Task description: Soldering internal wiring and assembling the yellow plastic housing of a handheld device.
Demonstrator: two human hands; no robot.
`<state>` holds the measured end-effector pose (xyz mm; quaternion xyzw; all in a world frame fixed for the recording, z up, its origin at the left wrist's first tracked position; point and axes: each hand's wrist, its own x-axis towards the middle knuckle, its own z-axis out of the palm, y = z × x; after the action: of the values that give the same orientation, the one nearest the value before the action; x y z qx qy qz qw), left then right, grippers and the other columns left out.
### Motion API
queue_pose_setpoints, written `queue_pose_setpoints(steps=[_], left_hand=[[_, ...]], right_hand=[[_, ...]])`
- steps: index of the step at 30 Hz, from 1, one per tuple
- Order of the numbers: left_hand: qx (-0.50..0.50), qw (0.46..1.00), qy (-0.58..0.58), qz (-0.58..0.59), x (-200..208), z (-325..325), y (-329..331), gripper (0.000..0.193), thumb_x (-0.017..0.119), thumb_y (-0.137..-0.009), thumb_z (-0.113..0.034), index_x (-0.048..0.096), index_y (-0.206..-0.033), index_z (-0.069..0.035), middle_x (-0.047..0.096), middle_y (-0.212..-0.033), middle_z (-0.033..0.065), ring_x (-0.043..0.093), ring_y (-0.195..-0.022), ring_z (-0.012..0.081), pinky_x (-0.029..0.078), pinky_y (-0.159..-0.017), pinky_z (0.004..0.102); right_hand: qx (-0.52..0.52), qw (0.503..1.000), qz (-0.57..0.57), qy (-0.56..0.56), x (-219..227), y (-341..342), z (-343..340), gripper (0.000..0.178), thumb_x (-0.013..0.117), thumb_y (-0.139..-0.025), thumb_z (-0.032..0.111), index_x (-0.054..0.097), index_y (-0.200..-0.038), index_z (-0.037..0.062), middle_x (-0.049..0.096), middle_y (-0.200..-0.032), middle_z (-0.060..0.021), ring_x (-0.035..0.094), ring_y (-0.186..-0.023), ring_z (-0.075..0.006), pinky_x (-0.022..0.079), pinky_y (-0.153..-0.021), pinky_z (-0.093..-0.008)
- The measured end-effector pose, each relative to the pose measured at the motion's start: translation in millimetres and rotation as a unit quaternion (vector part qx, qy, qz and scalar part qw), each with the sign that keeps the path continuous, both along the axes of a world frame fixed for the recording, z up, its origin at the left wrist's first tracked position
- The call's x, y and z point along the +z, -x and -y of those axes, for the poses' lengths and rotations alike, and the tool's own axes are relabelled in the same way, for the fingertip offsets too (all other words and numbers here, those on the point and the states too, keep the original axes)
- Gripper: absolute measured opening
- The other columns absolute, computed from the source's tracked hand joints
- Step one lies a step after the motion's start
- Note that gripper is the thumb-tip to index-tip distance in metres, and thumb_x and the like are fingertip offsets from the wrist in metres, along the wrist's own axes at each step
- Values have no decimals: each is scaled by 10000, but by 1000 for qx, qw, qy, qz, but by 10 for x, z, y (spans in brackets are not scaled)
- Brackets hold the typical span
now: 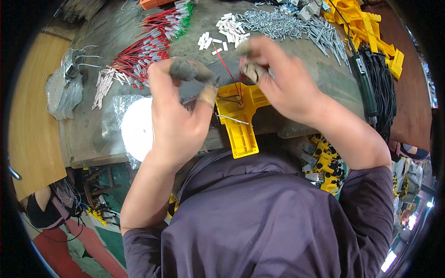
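Observation:
A yellow plastic housing (243,132) with ribbed compartments lies at the table's near edge between my hands. Two thin red wires (227,69) rise from its round hole, and a grey-white strip (232,119) lies across it. My right hand (289,85), with covers on its fingertips, pinches at the upright red wire right of the housing's top; motion blurs its fingers. To the left, my left hand (181,106) has thumb and fingers closed, also in fingertip covers. A dark tip shows at its thumb, but what it holds is too blurred to name. A dark wire curves from the housing toward it.
Bundles of red wires (143,58) lie at the back left, with white sleeves (227,30) and metal screws (287,25) farther right. Yellow parts (371,32) and black cables (378,88) occupy the right side. A white round spool (136,127) sits beside my left wrist.

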<state>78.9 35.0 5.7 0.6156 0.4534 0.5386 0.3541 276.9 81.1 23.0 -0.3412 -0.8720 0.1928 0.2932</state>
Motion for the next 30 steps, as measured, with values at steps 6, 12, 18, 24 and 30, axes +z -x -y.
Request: queue_pose_setpoints(steps=[6,12,18,24,30], left_hand=[[-112,895,-209,-377,76,285,-10,436,747,-614,-34,488,-963,-66,620,-972,72,597,-901,312,401,-881,459],[-3,996,-57,-70,-118,261,-26,463,662,-741,123,388,-1080,-32,621,-951,86,641,-835,175,440,-967,415],[-13,997,69,45,6,224,-62,448,641,-788,115,355,-1109,-12,618,-954,119,639,-892,162,514,-793,265],[1,995,80,56,44,233,-86,438,637,-794,106,361,-1111,-15,620,-959,111,634,-900,155,510,-793,266],[-6,997,65,-51,3,245,-44,433,656,-784,67,380,-1110,-2,595,-938,126,639,-877,221,513,-804,321]], right_hand=[[-40,963,-122,237,-119,71,-78,418,609,-846,18,395,-1205,5,644,-939,-99,599,-874,-146,461,-781,-273],[-44,902,-272,333,-88,84,315,416,611,-802,23,391,-1154,6,613,-876,-53,572,-821,-112,463,-726,-260],[-49,925,-202,319,-141,162,449,466,616,-807,26,341,-1182,-3,648,-860,-121,640,-797,-203,497,-705,-325],[-39,964,-129,227,-154,179,439,502,635,-793,27,335,-1196,15,679,-878,-158,666,-808,-319,509,-697,-370],[-33,963,-112,244,-100,150,428,486,640,-795,24,364,-1195,33,674,-900,-152,668,-828,-322,512,-698,-378]])
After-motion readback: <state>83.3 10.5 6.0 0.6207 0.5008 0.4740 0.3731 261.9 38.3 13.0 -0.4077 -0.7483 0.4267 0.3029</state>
